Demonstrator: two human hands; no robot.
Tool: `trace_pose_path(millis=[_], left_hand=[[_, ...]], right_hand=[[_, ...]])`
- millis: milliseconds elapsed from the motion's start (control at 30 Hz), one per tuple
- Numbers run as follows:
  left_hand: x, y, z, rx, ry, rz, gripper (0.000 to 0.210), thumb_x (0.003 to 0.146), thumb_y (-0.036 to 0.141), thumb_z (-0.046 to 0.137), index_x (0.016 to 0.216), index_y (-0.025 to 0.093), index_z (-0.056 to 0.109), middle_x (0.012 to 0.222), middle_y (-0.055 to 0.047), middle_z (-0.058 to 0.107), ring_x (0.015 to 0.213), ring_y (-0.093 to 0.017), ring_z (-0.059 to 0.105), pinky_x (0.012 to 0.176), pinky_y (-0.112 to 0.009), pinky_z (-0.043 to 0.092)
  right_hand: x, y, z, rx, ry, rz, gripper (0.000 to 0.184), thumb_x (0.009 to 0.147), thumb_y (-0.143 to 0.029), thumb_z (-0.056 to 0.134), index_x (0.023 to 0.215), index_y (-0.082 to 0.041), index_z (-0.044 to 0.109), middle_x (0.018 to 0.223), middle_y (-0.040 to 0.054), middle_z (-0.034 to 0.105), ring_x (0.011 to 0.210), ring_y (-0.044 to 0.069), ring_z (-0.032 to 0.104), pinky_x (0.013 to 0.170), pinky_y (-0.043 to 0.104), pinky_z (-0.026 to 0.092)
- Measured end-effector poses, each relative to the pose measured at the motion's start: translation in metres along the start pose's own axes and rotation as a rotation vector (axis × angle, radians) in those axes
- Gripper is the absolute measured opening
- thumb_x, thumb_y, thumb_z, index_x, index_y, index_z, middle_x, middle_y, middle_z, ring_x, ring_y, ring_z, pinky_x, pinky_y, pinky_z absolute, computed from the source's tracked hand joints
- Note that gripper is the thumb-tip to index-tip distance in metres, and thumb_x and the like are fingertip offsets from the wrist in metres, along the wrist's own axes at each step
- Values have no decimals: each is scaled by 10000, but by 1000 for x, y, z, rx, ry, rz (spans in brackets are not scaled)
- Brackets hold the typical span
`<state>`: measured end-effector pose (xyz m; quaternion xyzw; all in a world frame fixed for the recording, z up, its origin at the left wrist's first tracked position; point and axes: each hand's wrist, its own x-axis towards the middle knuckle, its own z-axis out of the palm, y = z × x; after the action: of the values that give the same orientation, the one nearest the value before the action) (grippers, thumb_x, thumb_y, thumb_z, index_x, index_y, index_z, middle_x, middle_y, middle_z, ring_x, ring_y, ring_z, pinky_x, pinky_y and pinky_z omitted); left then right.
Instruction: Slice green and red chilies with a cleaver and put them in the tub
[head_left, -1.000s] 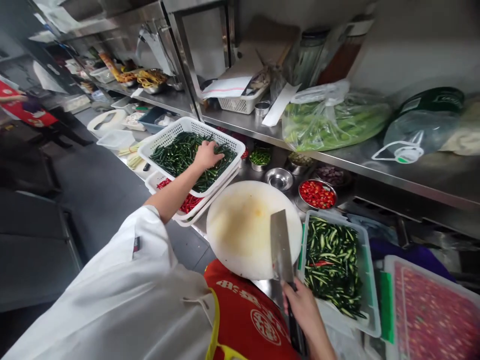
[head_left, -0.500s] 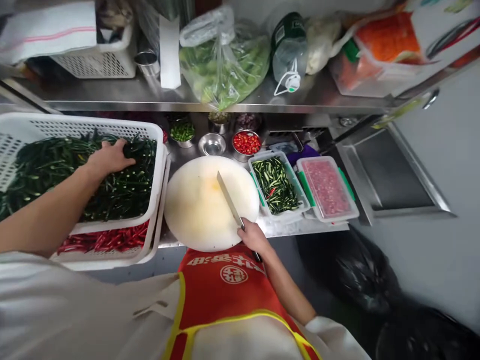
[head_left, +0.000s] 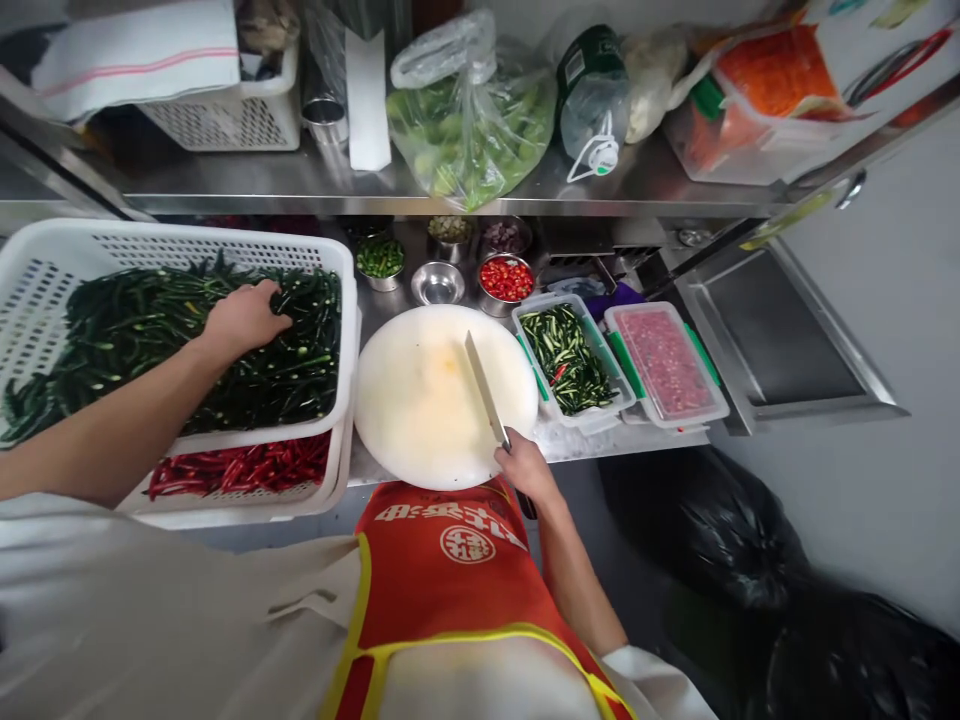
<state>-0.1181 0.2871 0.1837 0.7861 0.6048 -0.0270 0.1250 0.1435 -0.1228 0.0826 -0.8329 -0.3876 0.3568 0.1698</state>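
Note:
My left hand (head_left: pixel 244 318) lies on a heap of long green chilies (head_left: pixel 180 365) in the upper white plastic basket (head_left: pixel 341 340). Its thumb and forefinger are spread apart; the other fingertips are hidden. In my right hand (head_left: pixel 526 465) is a kitchen knife (head_left: pixel 486 388), gripped by its dark handle. The blade points away from me over the round white cutting board (head_left: pixel 409 410), which carries only a few specks. Red chilies (head_left: pixel 247 468) show in a second basket under the green ones.
Behind the board stand metal bowls, one with chopped red chilies (head_left: pixel 506 278), another with cut green pieces (head_left: pixel 381 258). To the right are a tub of sliced green chilies (head_left: pixel 568 358) and a lidded tub of pink contents (head_left: pixel 667 360). A loaded steel shelf (head_left: pixel 315 190) overhangs the counter. Black bags (head_left: pixel 720 530) lie below right.
The view has shifted, so the counter things appear further right. My left hand remains among the green chilies, and the knife stays in my right hand over the board.

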Motion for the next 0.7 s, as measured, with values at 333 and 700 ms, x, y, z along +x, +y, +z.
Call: trace_pose_path(millis=[333, 700], left_hand=[[-36, -28, -55, -539, 208, 19, 344, 716, 198, 664, 1051, 193, 586, 697, 41, 585, 583, -122, 562, 566, -214, 464], [-97, 78, 3, -892, 69, 277, 295, 841, 216, 548, 1135, 215, 536, 903, 3, 583, 804, -164, 664, 673, -305, 555]], right_hand=[[2, 7, 4, 83, -45, 49, 376, 827, -287, 430, 1124, -145, 611, 576, -8, 611, 555, 176, 595, 616, 264, 398], [5, 8, 1, 177, -62, 81, 199, 791, -314, 442, 908, -193, 549, 495, -44, 572, 459, 168, 591, 522, 267, 423]])
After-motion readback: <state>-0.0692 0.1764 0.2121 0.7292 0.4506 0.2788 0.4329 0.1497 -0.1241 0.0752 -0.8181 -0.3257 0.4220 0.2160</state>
